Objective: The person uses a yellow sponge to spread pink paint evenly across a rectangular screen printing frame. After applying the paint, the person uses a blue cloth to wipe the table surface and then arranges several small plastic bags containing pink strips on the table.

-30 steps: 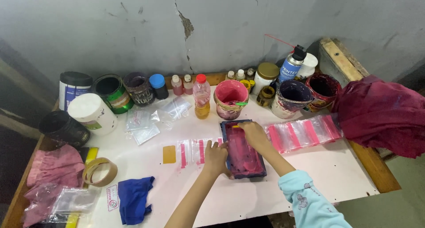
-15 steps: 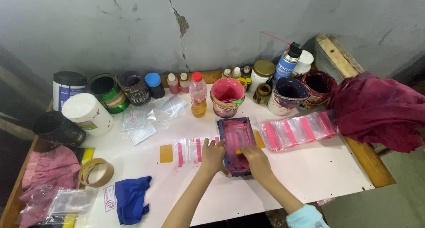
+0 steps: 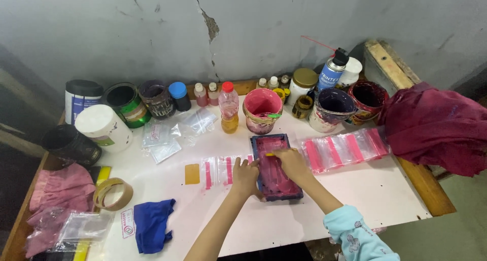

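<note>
- Small blue-framed printing screen (image 3: 275, 165): mesh coated in wet, glossy pink ink, pressed by left hand (image 3: 245, 176) and right hand (image 3: 290, 162).
- White worktop (image 3: 355, 190): smooth, matt, pink-smeared; bare wooden edging along right side.
- Clear plastic zip bags (image 3: 345, 149): shiny, crinkled, with pink printed bands.
- Maroon cloth (image 3: 436, 126) at right edge: soft, rumpled, matt.
- Blue rag (image 3: 151, 223) near front edge: matt fabric.
- Spray can (image 3: 332, 74) at back edge: glossy metal, black plastic cap.
- Tape roll (image 3: 112, 193): tan, slightly shiny.
- Wall (image 3: 152, 33): rough, cracked plaster.
</note>
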